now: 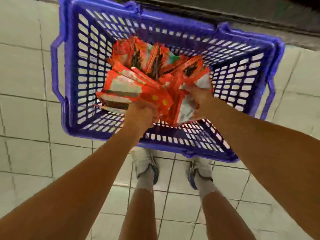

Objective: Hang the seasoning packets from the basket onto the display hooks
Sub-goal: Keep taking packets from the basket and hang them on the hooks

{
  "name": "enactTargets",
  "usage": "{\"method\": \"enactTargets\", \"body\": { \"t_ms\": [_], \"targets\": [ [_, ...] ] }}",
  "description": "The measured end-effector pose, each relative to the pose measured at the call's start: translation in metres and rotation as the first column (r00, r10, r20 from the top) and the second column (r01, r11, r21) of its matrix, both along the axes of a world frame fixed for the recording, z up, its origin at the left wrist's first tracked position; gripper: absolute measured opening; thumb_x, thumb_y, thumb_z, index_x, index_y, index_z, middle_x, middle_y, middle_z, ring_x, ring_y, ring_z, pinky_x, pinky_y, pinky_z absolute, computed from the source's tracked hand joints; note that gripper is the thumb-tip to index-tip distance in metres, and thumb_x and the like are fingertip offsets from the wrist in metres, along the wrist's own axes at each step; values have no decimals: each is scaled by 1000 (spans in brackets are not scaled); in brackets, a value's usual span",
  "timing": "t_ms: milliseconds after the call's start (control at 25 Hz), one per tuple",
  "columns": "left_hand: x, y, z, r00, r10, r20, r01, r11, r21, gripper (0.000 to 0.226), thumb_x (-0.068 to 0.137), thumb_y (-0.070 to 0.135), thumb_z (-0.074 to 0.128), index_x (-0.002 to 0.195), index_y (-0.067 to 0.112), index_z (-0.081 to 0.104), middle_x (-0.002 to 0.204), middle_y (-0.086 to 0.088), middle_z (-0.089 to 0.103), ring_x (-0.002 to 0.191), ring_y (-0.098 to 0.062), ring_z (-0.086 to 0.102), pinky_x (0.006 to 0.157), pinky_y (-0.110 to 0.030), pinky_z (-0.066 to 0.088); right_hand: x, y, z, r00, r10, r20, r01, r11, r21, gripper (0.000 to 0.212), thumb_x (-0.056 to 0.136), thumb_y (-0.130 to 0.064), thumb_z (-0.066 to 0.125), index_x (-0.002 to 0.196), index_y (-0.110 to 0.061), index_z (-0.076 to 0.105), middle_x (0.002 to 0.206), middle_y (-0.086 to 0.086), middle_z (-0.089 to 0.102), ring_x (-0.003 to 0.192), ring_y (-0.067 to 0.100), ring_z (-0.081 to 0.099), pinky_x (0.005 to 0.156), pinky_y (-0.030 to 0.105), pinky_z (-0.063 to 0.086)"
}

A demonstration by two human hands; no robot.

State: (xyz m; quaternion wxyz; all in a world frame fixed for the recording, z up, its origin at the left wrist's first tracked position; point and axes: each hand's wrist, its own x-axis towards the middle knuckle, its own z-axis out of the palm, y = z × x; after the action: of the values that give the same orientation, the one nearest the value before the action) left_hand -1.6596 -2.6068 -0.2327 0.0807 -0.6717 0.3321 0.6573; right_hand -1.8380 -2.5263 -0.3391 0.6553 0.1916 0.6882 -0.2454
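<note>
The single head view looks steeply down, close over the basket (83, 132) on the tiled floor (22, 118).

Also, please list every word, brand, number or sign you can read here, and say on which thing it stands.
No text can be read in this picture.
Seasoning packets: red with print and dark pictures, but too blurred to read.
Basket: blue plastic, no label or sign visible.
Shoes: no readable mark.

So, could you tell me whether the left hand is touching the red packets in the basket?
Touching. The head view shows the left hand with its fingers curled round a bunch of red packets inside the blue basket.
</note>
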Motion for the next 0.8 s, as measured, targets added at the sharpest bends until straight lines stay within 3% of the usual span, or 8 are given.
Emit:
{"method": "enactTargets", "body": {
  "t_ms": [80,200,280,400,560,640,720,800],
  "targets": [
    [-2,5,-7,999,-37,6,37,999,1,31,96,-8,38,81,12,57,82,-16,60,69,-26,53,64,-30,38,3,2,-7,995,-97,18,96,995,18,42,88,-38,72,126,-21,62,111,1,65,100,24,62,72,45,54],
    [-5,9,-6,998,-41,39,40,999,28,25,96,-5,41,87,9,60,88,-17,64,75,-28,57,67,-34,44,-2,20,0,980,-176,-95,179,983,29,44,83,-10,76,124,-11,60,110,9,66,98,27,64,52,36,59],
    [-6,13,-7,998,-54,42,53,998,33,22,96,-1,45,89,9,64,85,-12,68,77,-31,63,69,-35,49,-7,30,11,965,-198,-171,212,975,70,34,83,9,60,115,-2,59,104,19,69,89,33,71,56,41,61],
    [-13,18,-3,992,-114,45,113,993,23,17,96,11,54,89,16,69,89,-11,74,91,-35,71,81,-44,59,-14,35,38,954,-119,-277,149,985,92,27,80,13,49,99,0,63,91,21,72,70,33,74,65,47,64],
    [-24,23,10,988,-150,40,149,989,13,10,91,26,63,85,28,70,93,-2,72,88,-25,66,88,-47,56,-20,37,102,980,-20,-197,-8,990,-138,33,75,11,54,91,-12,71,73,12,72,53,24,69,48,34,57],
    [-27,24,25,998,53,-31,-46,982,181,13,91,25,65,103,26,71,99,-2,77,95,-27,72,95,-51,55,-23,40,134,995,5,-99,-30,966,-256,40,76,7,60,102,-19,73,86,11,77,68,29,75,57,38,59],
    [-27,22,44,958,269,-101,-218,909,355,28,91,20,66,119,16,68,110,-10,76,103,-34,72,95,-56,55,-25,43,157,996,61,-68,-80,945,-318,45,77,6,60,111,-22,72,102,13,77,89,34,76,71,49,62],
    [-25,16,66,941,287,-179,-222,923,314,29,93,15,65,122,11,66,115,-15,74,105,-38,71,92,-59,55,-27,40,176,996,68,-60,-85,928,-362,44,82,8,57,118,-15,69,113,17,74,105,40,71,91,59,57]
  ]
}}
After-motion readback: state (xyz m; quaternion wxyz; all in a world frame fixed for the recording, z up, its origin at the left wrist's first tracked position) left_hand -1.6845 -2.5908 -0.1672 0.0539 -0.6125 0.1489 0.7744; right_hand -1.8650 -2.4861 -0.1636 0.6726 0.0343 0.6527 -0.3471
